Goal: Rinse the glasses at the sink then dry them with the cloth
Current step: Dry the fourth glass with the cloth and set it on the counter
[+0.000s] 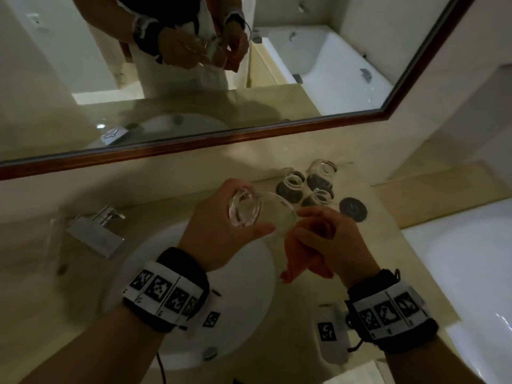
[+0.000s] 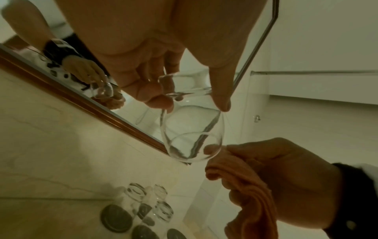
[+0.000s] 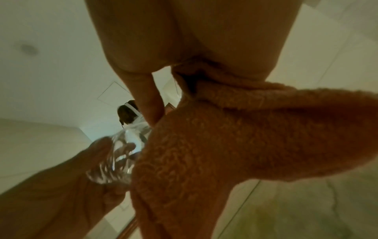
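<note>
My left hand [image 1: 224, 223] grips a clear glass [image 1: 257, 214] near its thick base, tipped on its side above the white sink [image 1: 133, 275], mouth towards the right. In the left wrist view the glass [image 2: 192, 132] hangs below my fingers [image 2: 155, 90]. My right hand [image 1: 324, 239] holds an orange cloth [image 2: 245, 177] bunched in its fingers, and its thumb touches the glass rim. The right wrist view is mostly filled by the cloth [image 3: 235, 145], with the glass [image 3: 120, 155] to its left.
Three more glasses [image 1: 304, 181] stand upside down on dark coasters at the back of the beige counter [image 1: 368, 259], beside a bare coaster [image 1: 353, 209]. A chrome tap [image 1: 97, 231] stands left of the sink. A framed mirror [image 1: 194, 142] lines the wall, a bathtub [image 1: 471, 273] lies right.
</note>
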Demonstrator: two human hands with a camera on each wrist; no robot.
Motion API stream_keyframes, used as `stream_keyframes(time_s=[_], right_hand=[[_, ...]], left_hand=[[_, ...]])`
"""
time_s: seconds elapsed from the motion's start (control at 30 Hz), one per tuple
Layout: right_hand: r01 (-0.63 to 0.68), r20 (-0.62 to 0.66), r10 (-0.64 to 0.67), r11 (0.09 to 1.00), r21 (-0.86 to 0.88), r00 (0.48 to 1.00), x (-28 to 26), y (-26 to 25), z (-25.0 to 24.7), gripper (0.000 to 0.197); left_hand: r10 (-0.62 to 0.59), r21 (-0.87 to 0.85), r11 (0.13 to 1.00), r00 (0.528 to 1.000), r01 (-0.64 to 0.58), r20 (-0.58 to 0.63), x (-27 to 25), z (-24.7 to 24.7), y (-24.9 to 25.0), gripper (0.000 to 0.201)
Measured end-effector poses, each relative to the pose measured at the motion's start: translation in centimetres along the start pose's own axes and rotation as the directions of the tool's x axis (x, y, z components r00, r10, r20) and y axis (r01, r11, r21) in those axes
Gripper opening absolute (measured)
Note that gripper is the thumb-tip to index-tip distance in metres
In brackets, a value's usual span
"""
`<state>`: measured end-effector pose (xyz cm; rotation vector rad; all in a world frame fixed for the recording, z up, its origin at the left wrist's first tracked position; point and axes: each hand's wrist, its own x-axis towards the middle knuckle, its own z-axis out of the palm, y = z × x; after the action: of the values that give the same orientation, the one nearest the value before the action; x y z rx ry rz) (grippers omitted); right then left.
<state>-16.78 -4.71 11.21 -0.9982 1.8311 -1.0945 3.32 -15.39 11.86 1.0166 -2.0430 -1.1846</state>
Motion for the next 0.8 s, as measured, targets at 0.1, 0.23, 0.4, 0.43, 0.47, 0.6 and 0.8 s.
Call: stream_keyframes(time_s=[0.1, 0.23, 0.4, 0.43, 0.47, 0.6, 0.8], right_hand=[[0.094, -0.035, -0.101, 0.984, -0.154, 0.994, 0.8, 1.6, -2.6, 0.049], [0.115, -0.080, -0.141, 0.956, -0.269, 0.987, 2.5, 3.9, -7.1, 0.072], [0.097, -0.093, -0.132, 0.946, -0.308, 0.987, 6.5, 7.4, -13.7, 0.056], [0.066, -0.097, -0.099, 0.951, -0.301, 0.990, 7.2, 7.9, -14.7, 0.053], [0.023, -0.107, -0.057, 0.956, -0.293, 0.993, 8.1, 9.0, -16.2, 0.053], [-0.092, -0.163, 0.041, 0.943, -0.319, 0.986, 11.3, 12.8, -20.0, 0.056], [-0.297, -0.165, 0.258, 0.910, -0.289, 0.952, 14.0, 17.5, -23.4, 0.065]], left_hand=[[0.047, 0.085, 0.995, 0.997, -0.052, 0.063, 2.7, 3.9, 1.4, 0.065], [0.027, 0.120, 0.992, 0.996, -0.037, 0.090, 6.6, 9.7, 3.3, 0.067], [-0.023, 0.220, 0.975, 0.983, -0.018, 0.182, 11.8, 18.8, 5.2, 0.063], [-0.044, 0.259, 0.966, 0.978, -0.011, 0.205, 12.7, 20.3, 5.4, 0.062], [-0.072, 0.292, 0.957, 0.971, 0.002, 0.229, 14.0, 22.4, 5.5, 0.058], [-0.117, 0.401, 0.916, 0.958, 0.003, 0.261, 17.8, 28.9, 4.8, 0.037], [-0.211, 0.592, 0.806, 0.941, 0.014, 0.265, 21.1, 34.8, 1.9, 0.046]])
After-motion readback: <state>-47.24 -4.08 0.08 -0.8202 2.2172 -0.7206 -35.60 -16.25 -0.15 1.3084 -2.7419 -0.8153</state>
